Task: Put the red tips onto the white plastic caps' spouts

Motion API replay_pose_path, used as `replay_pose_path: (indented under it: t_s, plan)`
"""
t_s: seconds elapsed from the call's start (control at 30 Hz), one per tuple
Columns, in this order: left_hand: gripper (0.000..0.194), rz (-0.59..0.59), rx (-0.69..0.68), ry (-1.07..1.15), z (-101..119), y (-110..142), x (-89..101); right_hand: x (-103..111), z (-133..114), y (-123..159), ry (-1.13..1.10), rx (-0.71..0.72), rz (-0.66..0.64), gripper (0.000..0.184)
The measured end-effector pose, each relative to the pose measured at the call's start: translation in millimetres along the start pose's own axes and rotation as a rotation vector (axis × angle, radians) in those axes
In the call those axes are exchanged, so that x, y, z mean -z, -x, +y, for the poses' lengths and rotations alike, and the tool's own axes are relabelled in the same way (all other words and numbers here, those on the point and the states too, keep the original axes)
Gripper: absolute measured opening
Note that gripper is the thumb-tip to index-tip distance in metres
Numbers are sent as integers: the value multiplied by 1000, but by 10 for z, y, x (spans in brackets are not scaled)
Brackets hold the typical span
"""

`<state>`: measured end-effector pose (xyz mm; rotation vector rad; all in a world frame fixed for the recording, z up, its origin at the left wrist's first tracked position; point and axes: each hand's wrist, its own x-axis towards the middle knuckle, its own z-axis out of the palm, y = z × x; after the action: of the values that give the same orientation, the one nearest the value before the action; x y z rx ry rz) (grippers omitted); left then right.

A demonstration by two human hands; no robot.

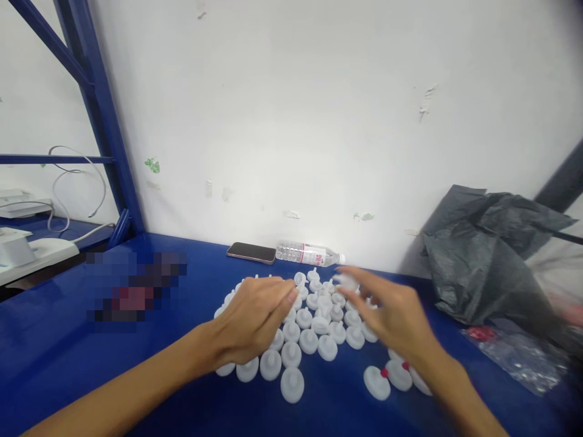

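Note:
Many white plastic spouted caps (292, 385) are spread over the blue table, most with their short spouts pointing up. My left hand (255, 315) hangs over the left part of the spread, fingers closed and curled down; whatever lies in them is hidden. At the right edge of the spread, my right hand (394, 306) pinches a white cap (346, 282) between thumb and fingers, slightly blurred. Below my right wrist lie a few white caps with red tips (377, 383), partly covered by the forearm.
A phone (251, 252) and a clear plastic bottle (307, 254) lie along the wall. To the right are a dark grey plastic bag (483, 255) and a clear bag (523, 358) with something red. A blue metal frame (98, 109) rises at left; a pixelated patch covers part of the table.

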<state>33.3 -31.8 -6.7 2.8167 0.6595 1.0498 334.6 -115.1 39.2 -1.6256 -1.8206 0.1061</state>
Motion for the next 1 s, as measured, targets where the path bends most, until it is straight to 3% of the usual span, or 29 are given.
replay_pose_path:
  t_s: [0.03,0.13,0.27,0.37,0.53,0.6,0.8,0.9,1.0]
  plan:
    - [43,37,19,-3,-55,-3,13,69,69,-19,65,-63,104,52]
    - [40,47,41,-185,-244,-38,56,187,205,-48,108,-173,199,48]
    - [29,-124,135,-352,-431,-84,101,113,229,-47,73,-162,155,33]
    - [26,-268,174,-365,-484,-79,104,35,234,-61,94,-150,68,36]
    - [26,-365,185,-335,-498,-40,82,97,235,-87,116,-109,37,38]
    - [27,-379,193,-315,-503,-36,76,207,201,-85,65,-124,-52,39]
    - [25,-401,215,-290,-503,-45,78,553,95,-36,-170,-250,-562,54]
    - [28,-410,230,-272,-444,-73,130,578,98,-16,-168,-283,-666,52]
    - [29,-446,250,-257,-345,-125,214,562,143,-12,-160,-314,-688,43]
